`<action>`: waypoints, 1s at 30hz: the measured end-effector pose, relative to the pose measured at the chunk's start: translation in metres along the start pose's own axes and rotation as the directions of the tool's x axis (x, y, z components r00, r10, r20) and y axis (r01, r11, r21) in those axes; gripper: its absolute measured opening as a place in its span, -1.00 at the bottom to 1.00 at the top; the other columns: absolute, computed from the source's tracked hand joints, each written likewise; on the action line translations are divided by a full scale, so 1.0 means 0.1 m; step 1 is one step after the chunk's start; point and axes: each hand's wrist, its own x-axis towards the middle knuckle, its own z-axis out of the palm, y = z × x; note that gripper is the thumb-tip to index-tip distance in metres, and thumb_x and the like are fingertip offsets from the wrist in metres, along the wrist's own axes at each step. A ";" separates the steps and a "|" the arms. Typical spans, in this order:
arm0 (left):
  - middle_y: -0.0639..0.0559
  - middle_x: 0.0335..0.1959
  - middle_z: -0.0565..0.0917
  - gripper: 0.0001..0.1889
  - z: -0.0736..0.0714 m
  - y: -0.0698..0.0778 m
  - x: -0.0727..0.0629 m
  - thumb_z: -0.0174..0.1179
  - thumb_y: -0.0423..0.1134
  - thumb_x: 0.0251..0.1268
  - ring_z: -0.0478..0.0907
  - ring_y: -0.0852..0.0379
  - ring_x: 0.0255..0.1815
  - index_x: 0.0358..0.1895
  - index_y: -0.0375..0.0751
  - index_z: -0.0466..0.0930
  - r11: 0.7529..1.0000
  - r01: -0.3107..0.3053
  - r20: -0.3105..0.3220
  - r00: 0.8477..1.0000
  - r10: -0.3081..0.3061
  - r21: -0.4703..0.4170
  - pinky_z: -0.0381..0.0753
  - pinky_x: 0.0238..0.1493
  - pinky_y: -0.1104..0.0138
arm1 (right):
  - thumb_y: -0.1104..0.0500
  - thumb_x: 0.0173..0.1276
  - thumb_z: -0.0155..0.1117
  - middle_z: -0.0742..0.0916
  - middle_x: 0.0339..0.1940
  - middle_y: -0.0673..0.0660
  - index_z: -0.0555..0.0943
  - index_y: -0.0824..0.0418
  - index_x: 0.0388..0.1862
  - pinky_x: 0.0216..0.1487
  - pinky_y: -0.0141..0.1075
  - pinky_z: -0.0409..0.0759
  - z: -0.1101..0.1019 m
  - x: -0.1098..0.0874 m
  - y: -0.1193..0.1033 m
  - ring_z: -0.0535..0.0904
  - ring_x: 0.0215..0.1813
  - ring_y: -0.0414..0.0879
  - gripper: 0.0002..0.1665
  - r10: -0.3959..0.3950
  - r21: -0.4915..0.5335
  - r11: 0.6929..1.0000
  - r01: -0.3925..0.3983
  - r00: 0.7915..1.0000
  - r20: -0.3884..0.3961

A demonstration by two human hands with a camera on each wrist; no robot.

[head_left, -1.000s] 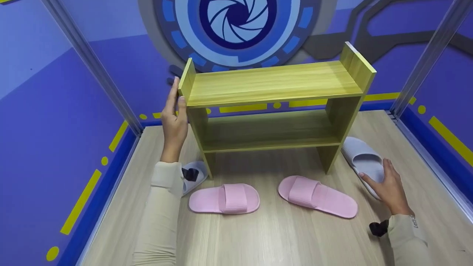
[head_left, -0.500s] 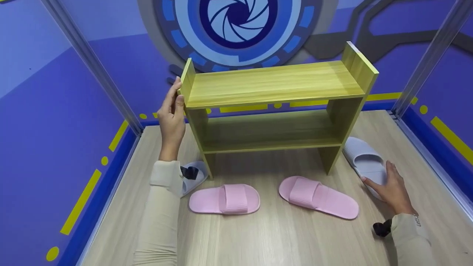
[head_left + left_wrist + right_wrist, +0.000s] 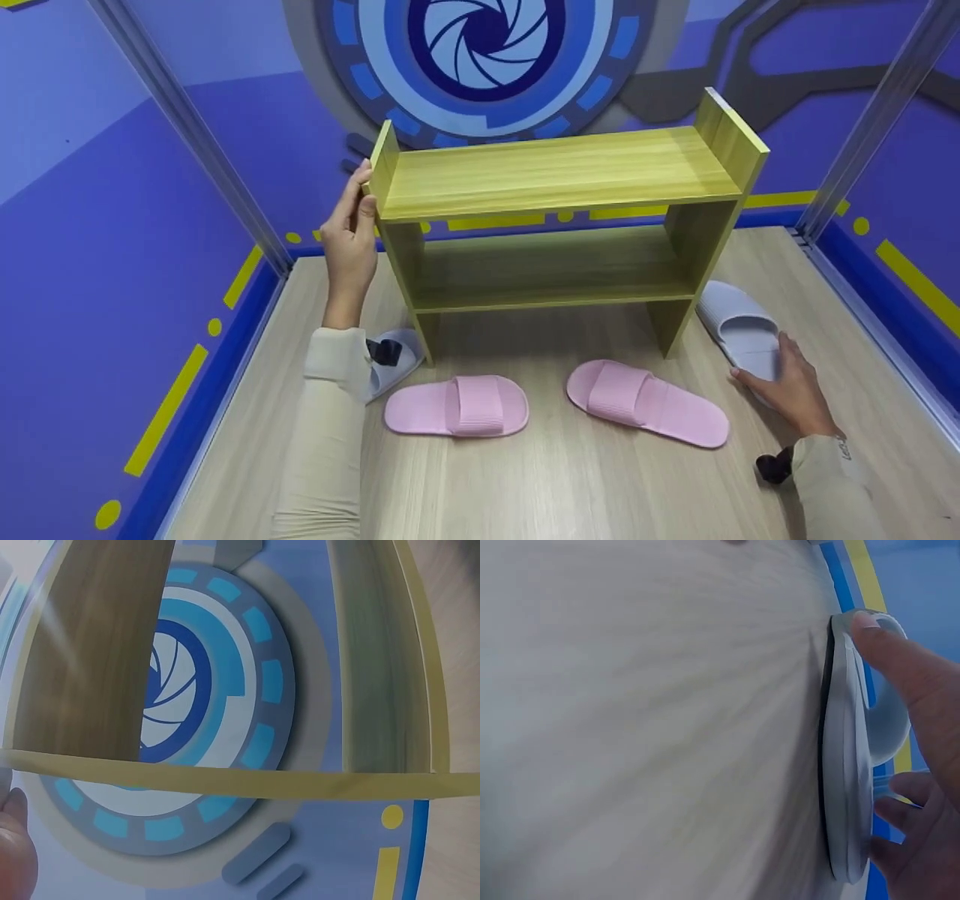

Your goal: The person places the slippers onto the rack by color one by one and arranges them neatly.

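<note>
My left hand [image 3: 351,244] rests against the outer side of a light wooden shelf unit [image 3: 562,169], with long fingers along its left panel and the thumb at the front edge. In the left wrist view a thumb tip [image 3: 16,840] shows beside the front edge of the shelf. Around a light grey slide slipper [image 3: 739,307], right of the shelf, my right hand [image 3: 799,390] holds the heel part, thumb on one edge and fingers on the other. The right wrist view shows this slipper [image 3: 847,765] side-on, flat on the floor.
Two pink slide slippers, a left one [image 3: 480,405] and a right one [image 3: 649,405], lie in front of the shelf. Another light grey slipper [image 3: 405,356] sits by the shelf's left foot, partly behind the left wrist. Blue printed walls [image 3: 247,150] enclose the wooden floor [image 3: 525,495].
My right thumb has slid slightly toward the heel of the grey slipper. My left hand stays at the shelf's side; shelf and slippers hold their places, with a slight camera shift.
</note>
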 end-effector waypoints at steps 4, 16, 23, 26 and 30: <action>-0.02 0.38 0.42 -0.59 0.00 0.01 0.00 -0.04 -0.26 0.47 0.36 0.19 0.39 0.32 -0.19 0.44 1.000 0.003 0.009 1.000 -0.003 0.007 0.45 0.30 0.31 | -0.10 0.16 0.42 -0.02 0.44 0.65 -0.24 0.46 0.51 0.32 0.41 0.05 0.02 0.01 -0.01 -0.04 0.42 0.58 0.33 -0.023 -0.004 1.000 0.023 1.000 -0.014; -0.03 0.39 0.42 -0.57 0.00 0.03 0.00 -0.03 -0.28 0.45 0.35 0.15 0.41 0.34 -0.21 0.40 1.000 0.030 0.008 1.000 -0.030 -0.009 0.43 0.31 0.32 | -0.13 0.15 0.42 0.03 0.42 0.67 -0.23 0.45 0.51 0.25 0.41 0.13 0.01 0.04 0.00 0.05 0.36 0.61 0.34 -0.008 -0.036 0.999 0.008 1.000 -0.003; 0.05 0.37 0.44 -0.57 0.00 0.04 0.00 -0.01 -0.24 0.45 0.35 0.20 0.40 0.34 -0.16 0.41 0.999 0.044 0.002 0.999 -0.044 0.016 0.42 0.31 0.35 | -0.19 0.17 0.38 -0.03 0.42 0.68 -0.28 0.46 0.50 0.28 0.43 0.05 0.01 0.05 0.02 -0.05 0.38 0.63 0.36 0.025 -0.056 0.998 -0.023 0.999 0.022; 0.07 0.37 0.44 -0.56 0.00 0.03 -0.01 0.00 -0.20 0.45 0.35 0.21 0.39 0.35 -0.15 0.41 0.999 0.037 -0.001 0.999 -0.037 0.021 0.43 0.30 0.35 | -0.20 0.16 0.38 -0.05 0.43 0.68 -0.29 0.45 0.51 0.29 0.44 0.03 0.01 0.06 0.03 -0.07 0.39 0.63 0.38 0.040 -0.058 0.998 -0.038 0.999 0.033; 0.04 0.37 0.44 -0.56 0.00 0.03 -0.01 -0.01 -0.18 0.45 0.36 0.22 0.39 0.34 -0.15 0.41 0.999 0.024 -0.005 1.000 -0.024 0.026 0.44 0.29 0.36 | -0.22 0.16 0.37 -0.06 0.43 0.67 -0.32 0.47 0.50 0.30 0.43 0.03 0.00 0.08 0.02 -0.08 0.39 0.62 0.41 0.075 -0.065 0.995 -0.072 0.996 0.057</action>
